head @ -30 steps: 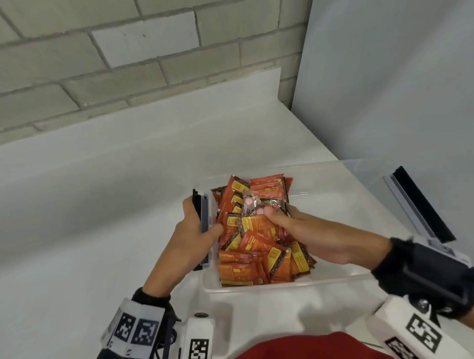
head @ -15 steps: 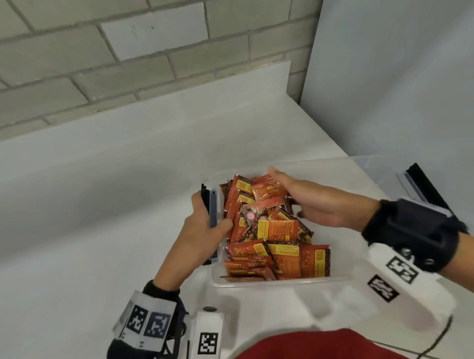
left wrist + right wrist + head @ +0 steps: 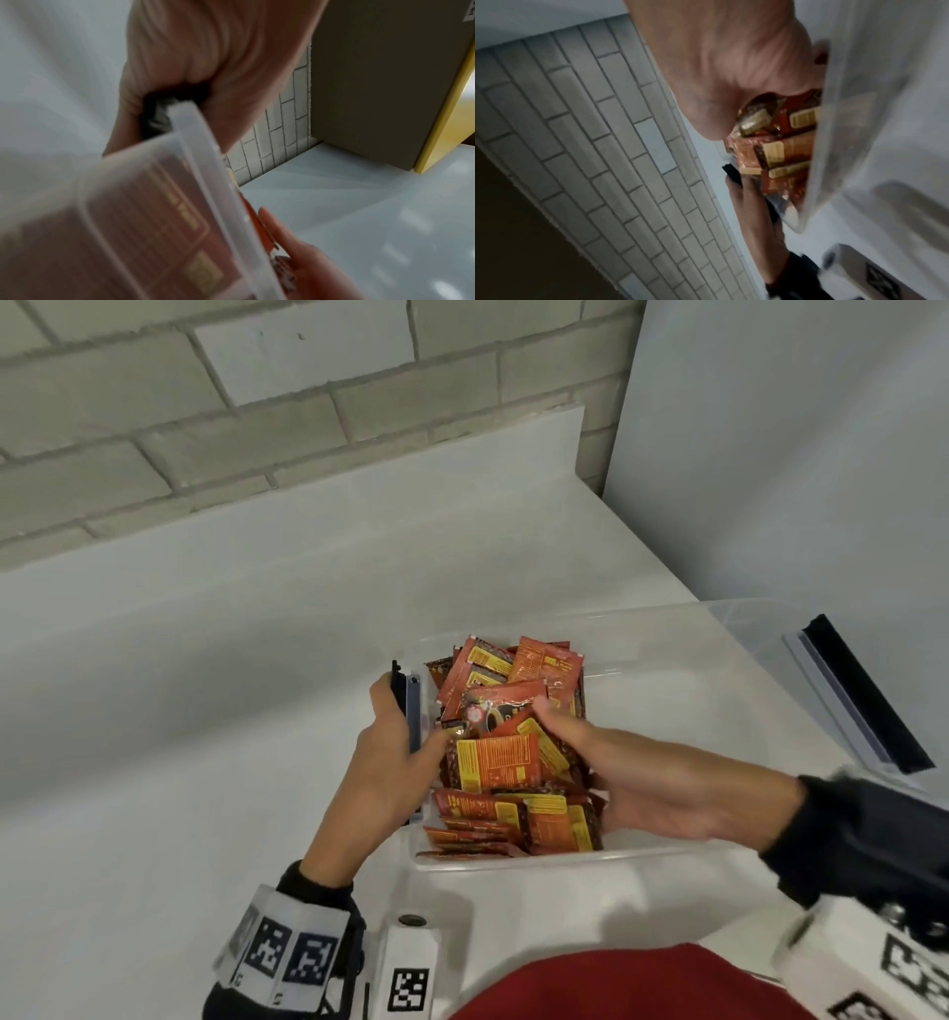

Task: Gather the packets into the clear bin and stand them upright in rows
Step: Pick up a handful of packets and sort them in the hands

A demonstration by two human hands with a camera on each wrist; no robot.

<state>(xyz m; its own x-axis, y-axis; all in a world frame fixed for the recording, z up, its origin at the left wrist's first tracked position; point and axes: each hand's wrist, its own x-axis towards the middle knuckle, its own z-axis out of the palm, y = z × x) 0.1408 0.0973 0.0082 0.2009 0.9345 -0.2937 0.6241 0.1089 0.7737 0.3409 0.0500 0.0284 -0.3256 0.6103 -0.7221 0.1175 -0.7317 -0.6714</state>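
Head view looks steeply down; both wrist views sit close, all sharing the clear bin point(image 3: 513, 859)

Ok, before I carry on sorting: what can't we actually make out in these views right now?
- Lower layers of the orange and red foil packets: head view, covered by the top packets and the right hand.
- Right fingertips: buried among the packets.
- Print on the packets: blurred in both wrist views, too small in the head view.
- Left hand fingers: behind the black latch of the clear plastic bin.
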